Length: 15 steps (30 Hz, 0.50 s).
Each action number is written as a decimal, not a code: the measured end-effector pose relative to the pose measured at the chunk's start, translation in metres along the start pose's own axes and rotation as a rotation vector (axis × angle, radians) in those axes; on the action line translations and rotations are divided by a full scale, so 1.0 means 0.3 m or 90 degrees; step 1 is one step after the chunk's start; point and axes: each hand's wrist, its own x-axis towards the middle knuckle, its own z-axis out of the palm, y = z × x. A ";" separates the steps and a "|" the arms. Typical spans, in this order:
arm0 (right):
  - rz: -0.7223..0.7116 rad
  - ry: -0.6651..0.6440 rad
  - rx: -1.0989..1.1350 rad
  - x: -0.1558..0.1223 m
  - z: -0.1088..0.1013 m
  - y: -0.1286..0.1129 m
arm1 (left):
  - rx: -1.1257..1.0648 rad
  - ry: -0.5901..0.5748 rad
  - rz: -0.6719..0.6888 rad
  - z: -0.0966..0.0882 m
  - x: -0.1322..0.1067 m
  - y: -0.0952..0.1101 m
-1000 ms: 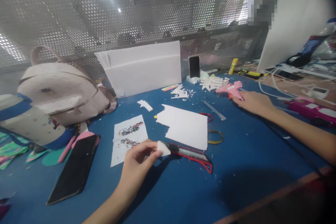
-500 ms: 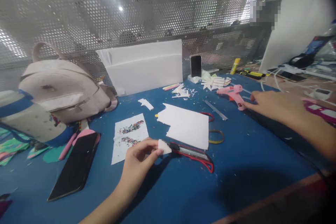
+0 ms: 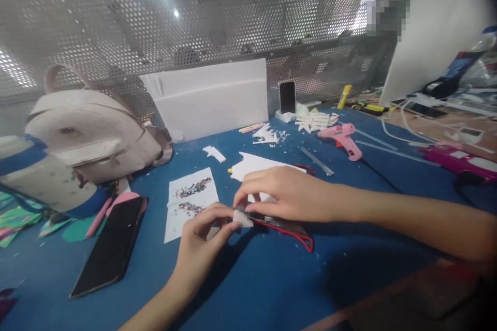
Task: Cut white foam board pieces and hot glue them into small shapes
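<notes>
My left hand (image 3: 207, 232) pinches a small white piece of board (image 3: 243, 218) between thumb and fingers, just above the table. My right hand (image 3: 277, 194) reaches over from the right with bent fingers. Its thumb and fingertips close in at the piece's upper edge; whatever lies between them is too small to make out. Below that hand lies a utility knife (image 3: 293, 230) with a red-edged handle, partly covered. A larger white board sheet (image 3: 252, 164) with a notched left side is half hidden behind the right hand. Left of it, a paper sheet (image 3: 176, 220) carries two heaps of multicoloured glitter (image 3: 194, 187).
A pink glue gun (image 3: 345, 140), a glue stick (image 3: 316, 161) and a magenta tool (image 3: 462, 162) lie to the right. White scraps (image 3: 266, 134) lie behind. At left are a phone (image 3: 108, 243), a bottle (image 3: 50, 176) and a backpack (image 3: 85, 124). A white board (image 3: 213, 95) leans at the back.
My right hand has left the area by the glue gun and come leftward to the white piece, now covering part of the board sheet and knife. The left hand holds almost still.
</notes>
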 end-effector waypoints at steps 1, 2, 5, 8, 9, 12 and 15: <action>-0.021 0.004 -0.002 0.021 0.002 -0.005 | 0.000 0.008 -0.008 -0.001 -0.001 -0.002; -0.036 0.006 -0.002 0.038 0.003 -0.007 | 0.000 0.019 -0.017 -0.003 -0.002 -0.003; -0.044 0.004 0.010 0.066 0.004 -0.004 | -0.001 0.037 -0.030 -0.006 -0.001 -0.007; -0.002 0.003 0.027 0.067 0.007 0.012 | 0.000 0.019 -0.039 -0.008 0.003 -0.008; 0.015 0.004 0.036 0.065 0.010 0.020 | 0.002 0.014 -0.041 -0.008 0.004 -0.008; 0.041 0.005 0.081 0.057 0.021 0.044 | 0.006 0.014 -0.047 -0.005 0.007 -0.008; 0.036 0.010 0.117 0.056 0.034 0.062 | 0.005 0.016 -0.058 -0.004 0.010 -0.009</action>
